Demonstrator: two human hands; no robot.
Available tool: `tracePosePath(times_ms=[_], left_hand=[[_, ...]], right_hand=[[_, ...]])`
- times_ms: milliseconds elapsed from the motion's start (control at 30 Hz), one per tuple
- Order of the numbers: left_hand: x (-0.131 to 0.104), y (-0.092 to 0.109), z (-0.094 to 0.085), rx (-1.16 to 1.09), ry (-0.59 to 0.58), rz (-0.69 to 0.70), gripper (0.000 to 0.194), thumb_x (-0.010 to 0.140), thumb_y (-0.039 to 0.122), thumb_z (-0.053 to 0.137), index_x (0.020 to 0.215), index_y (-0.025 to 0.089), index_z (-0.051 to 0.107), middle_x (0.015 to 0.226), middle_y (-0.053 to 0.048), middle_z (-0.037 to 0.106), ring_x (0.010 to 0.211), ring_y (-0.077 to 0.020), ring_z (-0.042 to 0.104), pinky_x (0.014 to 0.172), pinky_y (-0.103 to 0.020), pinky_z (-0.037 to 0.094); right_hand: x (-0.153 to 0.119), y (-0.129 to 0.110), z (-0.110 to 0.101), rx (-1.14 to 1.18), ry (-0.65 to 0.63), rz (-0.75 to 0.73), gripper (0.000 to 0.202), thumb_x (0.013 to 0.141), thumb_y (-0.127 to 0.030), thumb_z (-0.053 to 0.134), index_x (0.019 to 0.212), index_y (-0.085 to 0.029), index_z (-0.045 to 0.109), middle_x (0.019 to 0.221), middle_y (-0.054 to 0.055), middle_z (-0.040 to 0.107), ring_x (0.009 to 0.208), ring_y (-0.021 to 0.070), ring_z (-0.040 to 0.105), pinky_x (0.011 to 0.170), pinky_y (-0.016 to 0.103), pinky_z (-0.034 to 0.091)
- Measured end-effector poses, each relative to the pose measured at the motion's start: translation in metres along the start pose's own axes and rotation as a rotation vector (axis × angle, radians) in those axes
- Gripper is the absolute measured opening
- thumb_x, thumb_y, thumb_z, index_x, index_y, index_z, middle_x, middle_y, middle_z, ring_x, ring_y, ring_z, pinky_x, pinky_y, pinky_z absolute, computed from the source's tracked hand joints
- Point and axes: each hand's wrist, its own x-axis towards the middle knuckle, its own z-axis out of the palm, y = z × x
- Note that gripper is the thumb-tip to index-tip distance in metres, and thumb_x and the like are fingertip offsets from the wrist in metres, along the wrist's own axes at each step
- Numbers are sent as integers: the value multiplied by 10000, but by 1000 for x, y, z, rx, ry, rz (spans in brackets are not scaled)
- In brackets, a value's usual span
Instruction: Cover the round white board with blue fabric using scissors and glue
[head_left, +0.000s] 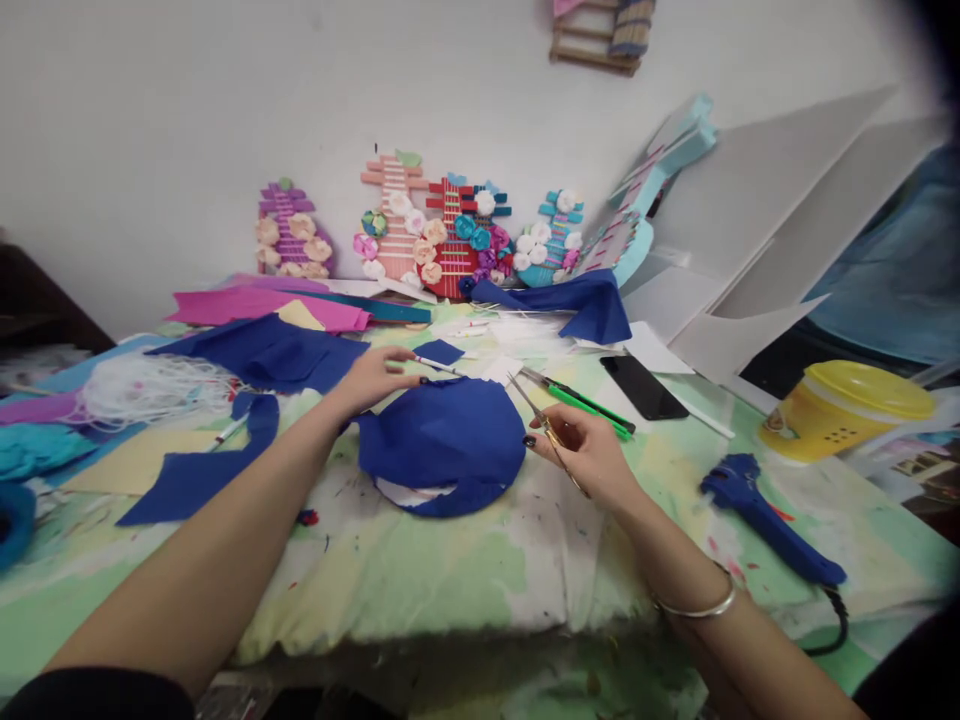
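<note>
A rounded piece covered in blue fabric (442, 435) lies on the table in front of me, with a white patch showing near its lower edge. At its upper left edge is my left hand (384, 378), fingers bent, the thumb by the fabric; whether it pinches the edge is hard to tell. My right hand (577, 445) holds small gold-handled scissors (546, 425) at the right of the piece, their blades pointing up and left. A white pen (439, 366) lies just beyond my left fingertips, beside a small blue scrap (442, 350).
Green cutters (589, 405), a black phone (643, 387), a blue glue gun (776, 520) and a yellow-lidded tub (847, 405) stand or lie to the right. Blue cloth pieces (274, 350) and white string (154, 388) are at left. Flower-decorated instrument shapes (457, 235) lean on the wall.
</note>
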Motion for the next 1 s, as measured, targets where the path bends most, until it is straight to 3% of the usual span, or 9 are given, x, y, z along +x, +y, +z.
tracePosePath(times_ms=[67, 133, 267, 333, 400, 500, 567, 633, 1000], left_hand=[[-9, 15, -7, 173, 169, 97, 246, 627, 340, 758, 802, 182, 687, 886, -66, 684, 817, -233, 627, 758, -299, 466], [-30, 38, -11, 287, 218, 166, 153, 709, 340, 692, 683, 198, 641, 706, -20, 648, 701, -187, 598, 702, -271, 438], [-97, 75, 5, 416, 98, 451, 291, 798, 430, 592, 615, 207, 553, 649, -15, 587, 634, -169, 520, 618, -283, 381], [-125, 78, 25, 527, -27, 561, 339, 806, 497, 565, 639, 203, 548, 685, -43, 581, 693, -201, 505, 655, -325, 386], [-143, 71, 44, 634, -107, 585, 342, 797, 526, 566, 725, 192, 581, 739, -74, 591, 744, -233, 493, 681, -364, 389], [-151, 58, 61, 674, -141, 553, 220, 823, 387, 582, 806, 168, 586, 769, -88, 602, 778, -249, 480, 687, -382, 387], [-151, 52, 63, 594, -162, 563, 82, 846, 236, 546, 816, 166, 574, 787, -76, 612, 790, -236, 478, 691, -373, 388], [-150, 51, 61, 490, -182, 595, 62, 843, 144, 515, 814, 174, 561, 807, -58, 620, 810, -222, 480, 706, -366, 389], [-150, 57, 62, 386, -194, 528, 123, 757, 81, 480, 751, 202, 502, 754, -23, 591, 770, -184, 523, 662, -312, 418]], right_hand=[[-1, 1, -1, 16, -75, 11, 345, 693, -451, 690, 868, -157, 647, 559, -52, 429, 514, 86, 361, 475, 229, 278], [-2, -1, -6, 16, -155, 16, 359, 685, -397, 700, 950, -160, 647, 584, -47, 459, 508, 86, 380, 474, 229, 305], [-5, -7, -27, -100, -316, -14, 302, 674, -270, 690, 963, -197, 642, 646, -30, 547, 522, 96, 444, 485, 231, 368], [-5, -8, -39, -198, -413, -72, 245, 677, -204, 664, 921, -212, 657, 678, -17, 592, 561, 112, 497, 522, 240, 412], [-4, -7, -48, -270, -488, -140, 273, 680, -139, 624, 935, -225, 675, 751, 4, 638, 626, 130, 553, 575, 253, 453], [-2, 1, -55, -296, -511, -186, 342, 685, -90, 583, 979, -230, 687, 849, 30, 663, 700, 145, 594, 612, 265, 484], [-2, 7, -56, -299, -499, -196, 342, 697, -85, 584, 990, -225, 693, 847, 34, 660, 692, 141, 594, 601, 267, 486], [-1, 13, -55, -298, -491, -217, 322, 725, -98, 589, 1003, -220, 696, 835, 36, 654, 669, 132, 589, 582, 266, 479], [0, 21, -49, -351, -433, -450, 328, 821, -136, 534, 1092, -248, 682, 927, 71, 642, 856, 177, 606, 707, 315, 509]])
